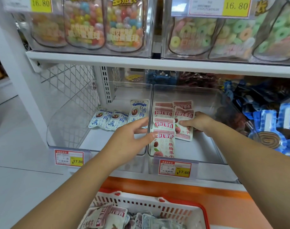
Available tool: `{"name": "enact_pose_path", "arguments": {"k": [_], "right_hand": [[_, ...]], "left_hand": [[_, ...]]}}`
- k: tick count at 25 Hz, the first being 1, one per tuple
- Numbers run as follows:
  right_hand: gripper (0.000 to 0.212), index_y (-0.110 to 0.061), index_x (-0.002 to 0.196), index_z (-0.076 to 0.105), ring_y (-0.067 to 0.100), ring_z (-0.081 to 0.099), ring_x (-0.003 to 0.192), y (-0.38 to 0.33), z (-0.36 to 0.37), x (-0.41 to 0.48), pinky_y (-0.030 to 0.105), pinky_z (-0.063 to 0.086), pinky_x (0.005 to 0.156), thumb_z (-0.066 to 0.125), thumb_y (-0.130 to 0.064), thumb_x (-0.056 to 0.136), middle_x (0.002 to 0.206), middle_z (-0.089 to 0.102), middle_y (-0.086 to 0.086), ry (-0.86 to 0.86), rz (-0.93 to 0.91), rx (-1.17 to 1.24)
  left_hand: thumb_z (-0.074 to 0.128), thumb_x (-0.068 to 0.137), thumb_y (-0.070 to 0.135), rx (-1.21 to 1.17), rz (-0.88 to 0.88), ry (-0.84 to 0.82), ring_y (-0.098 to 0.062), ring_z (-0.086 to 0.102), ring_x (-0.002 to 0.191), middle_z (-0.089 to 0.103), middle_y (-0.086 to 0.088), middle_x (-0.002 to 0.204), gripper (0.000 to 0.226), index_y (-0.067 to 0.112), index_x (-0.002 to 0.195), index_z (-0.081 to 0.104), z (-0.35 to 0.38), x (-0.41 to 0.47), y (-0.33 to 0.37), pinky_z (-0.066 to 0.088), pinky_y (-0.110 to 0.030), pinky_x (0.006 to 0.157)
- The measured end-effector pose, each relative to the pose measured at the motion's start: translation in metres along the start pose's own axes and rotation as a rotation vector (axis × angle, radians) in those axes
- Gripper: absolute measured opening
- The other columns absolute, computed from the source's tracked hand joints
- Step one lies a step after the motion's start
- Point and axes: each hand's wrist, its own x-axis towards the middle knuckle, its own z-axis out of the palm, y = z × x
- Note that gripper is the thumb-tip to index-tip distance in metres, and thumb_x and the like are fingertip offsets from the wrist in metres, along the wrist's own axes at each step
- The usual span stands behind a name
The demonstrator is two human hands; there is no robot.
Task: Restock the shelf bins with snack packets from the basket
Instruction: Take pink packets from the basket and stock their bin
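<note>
Right hand (201, 123) pinches a pink packet (184, 132) inside the clear bin (198, 96); left hand (132, 136), fingers straight, steadies the row (164, 124). Arranging stock now; next, probably down to the basket (149, 204) for more.

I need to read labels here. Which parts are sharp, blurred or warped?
Head view: lettering on the pink packets is legible; the upper candy bins and price tag small print are smeared; the shelf upright leans from wide-angle distortion; soft reflections veil the clear bin wall.

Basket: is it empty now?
No, the basket holds a heap of snack packets.
</note>
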Motion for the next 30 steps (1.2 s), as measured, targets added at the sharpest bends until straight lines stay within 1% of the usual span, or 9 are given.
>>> {"name": "enact_pose_path", "arguments": {"k": [8,12,15,18,21,23,25,27,30], "right_hand": [[0.028,-0.017,0.091,0.054,0.028,0.062,0.112,-0.004,-0.002,-0.014,0.039,0.048,0.101,0.079,-0.022,0.080,0.125,0.065,0.010,0.042,0.019,-0.060],[0.073,-0.005,0.136,0.040,0.032,0.056,0.118,-0.019,-0.009,-0.037,0.036,0.046,0.088,0.072,-0.043,0.084,0.134,0.055,0.016,0.157,-0.013,-0.270],[0.063,-0.008,0.138,0.046,0.028,0.053,0.120,-0.032,-0.006,-0.076,0.034,0.044,0.093,0.065,-0.043,0.089,0.131,0.057,0.013,0.440,-0.331,-0.268],[0.022,-0.018,0.113,0.057,0.014,0.055,0.093,-0.025,0.013,-0.146,0.029,0.046,0.083,0.060,-0.028,0.093,0.102,0.059,0.001,0.582,-0.729,-0.049],[0.006,-0.021,0.094,0.049,0.016,0.053,0.068,0.006,0.047,-0.208,0.031,0.044,0.063,0.052,-0.025,0.096,0.077,0.057,-0.002,0.392,-0.851,-0.034],[0.007,-0.020,0.095,0.052,0.022,0.057,0.070,0.037,0.071,-0.222,0.038,0.048,0.065,0.046,-0.024,0.098,0.081,0.062,0.000,0.145,-0.782,-0.288],[0.021,-0.024,0.115,0.056,0.023,0.060,0.093,0.077,0.094,-0.223,0.038,0.050,0.080,0.043,-0.018,0.099,0.110,0.065,0.003,-0.261,-0.576,-0.704],[0.046,-0.025,0.139,0.046,0.027,0.048,0.124,0.124,0.115,-0.223,0.038,0.043,0.099,0.046,-0.008,0.097,0.144,0.045,0.009,-0.616,-0.449,-1.049],[0.062,-0.031,0.151,0.030,0.036,0.006,0.148,0.171,0.135,-0.228,0.050,0.014,0.119,0.050,-0.009,0.096,0.162,0.003,0.011,-0.687,-0.533,-1.422]], "left_hand": [[0.063,0.086,0.051,0.039,0.025,0.026,0.014,0.051,0.115,0.051,0.026,0.137,0.062,0.040,0.143,0.042,-0.001,-0.004,0.007,0.046,-0.031,0.104],[0.065,0.087,0.045,0.040,0.059,0.145,0.006,0.054,0.114,0.048,0.020,0.141,0.063,0.032,0.144,0.042,-0.002,-0.013,0.015,0.048,-0.026,0.097],[0.063,0.089,0.038,0.219,0.196,0.340,-0.005,0.057,0.095,0.057,0.016,0.119,0.046,0.030,0.133,0.054,-0.008,-0.034,0.018,0.054,-0.032,0.082],[0.054,0.087,0.035,0.384,0.373,0.409,-0.006,0.051,0.076,0.056,0.014,0.099,0.029,0.027,0.114,0.062,-0.002,-0.074,0.010,0.050,-0.031,0.066],[0.056,0.091,0.033,0.501,0.284,0.160,0.003,0.048,0.081,0.057,0.014,0.104,0.026,0.029,0.116,0.061,0.026,-0.126,-0.016,0.047,-0.026,0.069],[0.056,0.093,0.033,0.504,0.129,-0.047,0.000,0.052,0.089,0.056,0.014,0.113,0.030,0.030,0.123,0.058,0.049,-0.157,-0.045,0.045,-0.025,0.074],[0.054,0.095,0.032,0.429,-0.059,-0.204,-0.007,0.058,0.100,0.054,0.013,0.117,0.031,0.032,0.126,0.056,0.070,-0.182,-0.073,0.044,-0.025,0.078],[0.054,0.096,0.030,0.354,-0.204,-0.301,-0.008,0.058,0.103,0.056,0.009,0.121,0.034,0.030,0.130,0.055,0.088,-0.201,-0.095,0.044,-0.022,0.078],[0.057,0.095,0.031,0.262,-0.347,-0.361,-0.007,0.058,0.103,0.057,0.007,0.128,0.037,0.028,0.132,0.056,0.110,-0.222,-0.115,0.044,-0.020,0.084]]}}
